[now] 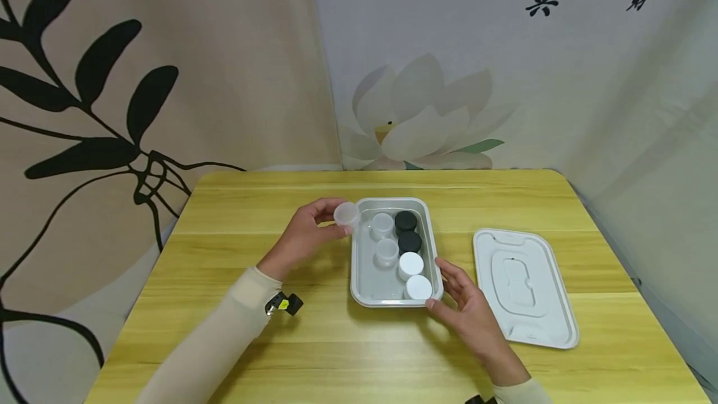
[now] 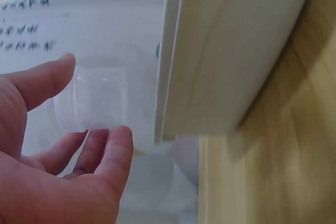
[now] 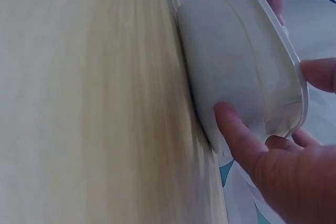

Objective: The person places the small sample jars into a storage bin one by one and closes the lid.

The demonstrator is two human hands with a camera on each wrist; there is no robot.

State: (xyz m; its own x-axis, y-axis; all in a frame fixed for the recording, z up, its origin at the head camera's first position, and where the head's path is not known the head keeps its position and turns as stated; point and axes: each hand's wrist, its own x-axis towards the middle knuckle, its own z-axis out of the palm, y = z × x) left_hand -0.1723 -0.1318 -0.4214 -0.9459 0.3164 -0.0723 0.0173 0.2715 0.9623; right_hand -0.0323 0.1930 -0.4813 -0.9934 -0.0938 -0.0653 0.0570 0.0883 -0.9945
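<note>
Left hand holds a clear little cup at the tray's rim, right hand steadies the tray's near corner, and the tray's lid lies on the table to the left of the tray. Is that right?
Not quite: the lid lies to the right of the tray, as the head view shows. The rest holds: the left hand holds the clear cup at the rim, and the right hand steadies the near corner.

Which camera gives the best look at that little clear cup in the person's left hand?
The left wrist view: the clear cup fills it, pinched between thumb and fingers. The head view shows the cup small beside the tray. The right wrist view misses it.
</note>
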